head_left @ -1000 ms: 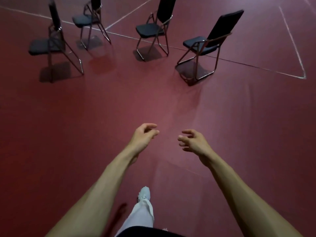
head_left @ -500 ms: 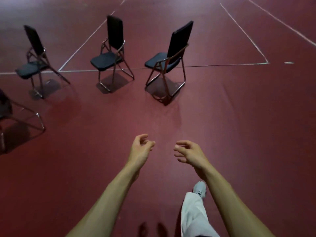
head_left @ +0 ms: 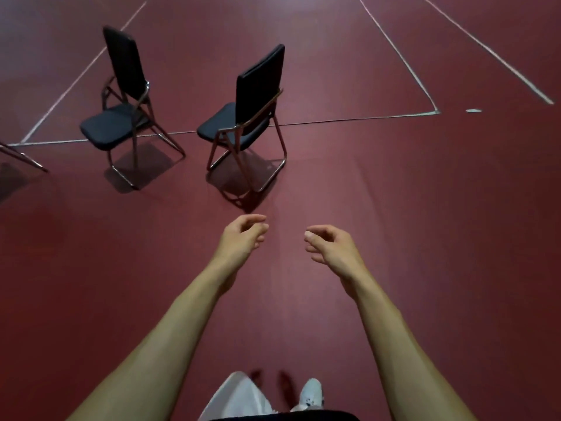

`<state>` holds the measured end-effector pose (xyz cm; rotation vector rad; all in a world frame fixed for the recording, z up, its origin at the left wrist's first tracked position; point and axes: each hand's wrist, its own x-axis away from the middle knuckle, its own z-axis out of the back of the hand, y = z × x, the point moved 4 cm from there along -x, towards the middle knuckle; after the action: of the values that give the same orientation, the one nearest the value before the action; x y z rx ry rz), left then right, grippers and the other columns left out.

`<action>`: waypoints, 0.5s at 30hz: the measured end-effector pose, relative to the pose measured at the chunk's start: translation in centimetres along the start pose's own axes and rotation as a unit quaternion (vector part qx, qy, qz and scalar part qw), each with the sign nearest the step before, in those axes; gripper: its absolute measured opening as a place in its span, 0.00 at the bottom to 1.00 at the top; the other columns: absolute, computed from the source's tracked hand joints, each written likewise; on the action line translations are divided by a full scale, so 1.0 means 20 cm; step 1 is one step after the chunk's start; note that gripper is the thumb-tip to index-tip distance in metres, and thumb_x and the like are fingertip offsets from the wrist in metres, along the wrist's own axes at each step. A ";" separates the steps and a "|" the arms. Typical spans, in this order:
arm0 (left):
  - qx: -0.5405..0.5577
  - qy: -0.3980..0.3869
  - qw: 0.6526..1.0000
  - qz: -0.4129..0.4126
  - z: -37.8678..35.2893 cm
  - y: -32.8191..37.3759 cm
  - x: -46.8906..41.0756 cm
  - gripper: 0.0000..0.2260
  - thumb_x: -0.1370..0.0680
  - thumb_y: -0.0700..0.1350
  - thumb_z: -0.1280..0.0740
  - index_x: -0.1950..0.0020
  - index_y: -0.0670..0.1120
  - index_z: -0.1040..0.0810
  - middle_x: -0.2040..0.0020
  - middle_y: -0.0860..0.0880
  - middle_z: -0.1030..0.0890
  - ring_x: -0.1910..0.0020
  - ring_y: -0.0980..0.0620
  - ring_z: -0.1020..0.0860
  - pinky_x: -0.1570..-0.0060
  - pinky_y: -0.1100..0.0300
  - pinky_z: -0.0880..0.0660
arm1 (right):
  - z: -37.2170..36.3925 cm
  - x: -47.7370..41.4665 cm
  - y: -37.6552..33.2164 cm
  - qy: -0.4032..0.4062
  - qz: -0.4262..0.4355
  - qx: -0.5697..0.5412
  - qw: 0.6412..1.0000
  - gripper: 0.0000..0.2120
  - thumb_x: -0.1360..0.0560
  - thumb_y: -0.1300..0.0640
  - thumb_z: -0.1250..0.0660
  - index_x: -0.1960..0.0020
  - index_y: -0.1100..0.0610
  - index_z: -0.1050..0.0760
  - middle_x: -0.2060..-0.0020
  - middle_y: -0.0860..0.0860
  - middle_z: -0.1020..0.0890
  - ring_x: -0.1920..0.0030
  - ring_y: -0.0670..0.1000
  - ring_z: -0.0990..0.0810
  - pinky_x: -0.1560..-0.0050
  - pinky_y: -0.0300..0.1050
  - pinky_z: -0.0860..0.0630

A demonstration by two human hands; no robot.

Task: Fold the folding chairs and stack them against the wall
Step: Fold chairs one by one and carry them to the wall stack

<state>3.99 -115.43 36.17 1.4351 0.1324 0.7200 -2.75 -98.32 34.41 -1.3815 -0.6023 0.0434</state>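
Observation:
Two unfolded folding chairs with black seats, black backs and metal frames stand on the red floor. The nearer chair is just ahead of my hands, its back turned toward the right. The second chair stands to its left. My left hand and my right hand reach forward side by side below the nearer chair, fingers loosely curled, holding nothing and touching nothing. A gap of floor separates them from the chair's feet.
A metal leg of another chair pokes in at the left edge. White lines cross the red floor behind the chairs. My white trouser leg and white shoe show at the bottom. No wall is in view.
The view has moved closer to the chairs and swung right; two chairs on the left have left the frame. Both hands stay loosely curled, a little farther apart.

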 end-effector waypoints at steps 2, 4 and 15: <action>0.010 -0.003 1.000 0.005 -0.06 0.05 -0.20 0.07 0.22 0.38 0.34 0.51 0.50 0.21 0.57 0.51 0.21 0.61 0.56 0.25 0.53 0.63 0.27 | 0.03 -0.19 -0.06 0.002 -0.010 0.002 1.000 0.02 0.23 0.58 0.33 0.52 0.52 0.23 0.58 0.48 0.20 0.55 0.49 0.20 0.48 0.47 0.23; 0.023 0.001 1.000 0.009 -0.10 0.09 -0.40 0.06 0.22 0.38 0.34 0.49 0.49 0.21 0.57 0.51 0.21 0.61 0.56 0.25 0.52 0.62 0.27 | 0.04 -0.39 -0.11 0.005 -0.018 0.008 1.000 0.03 0.23 0.58 0.33 0.50 0.54 0.23 0.57 0.48 0.20 0.55 0.49 0.20 0.47 0.47 0.23; 0.057 0.005 0.998 0.021 -0.07 0.48 -1.74 0.08 0.21 0.38 0.35 0.44 0.46 0.22 0.56 0.50 0.21 0.63 0.58 0.25 0.55 0.64 0.27 | -0.11 -1.71 -0.63 0.020 -0.023 0.046 0.998 0.02 0.23 0.59 0.33 0.52 0.53 0.24 0.56 0.52 0.20 0.61 0.47 0.22 0.59 0.39 0.27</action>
<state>-27.59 -132.75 33.33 1.5470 0.1543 0.7642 -34.90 -115.79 33.21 -1.2769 -0.5915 0.0065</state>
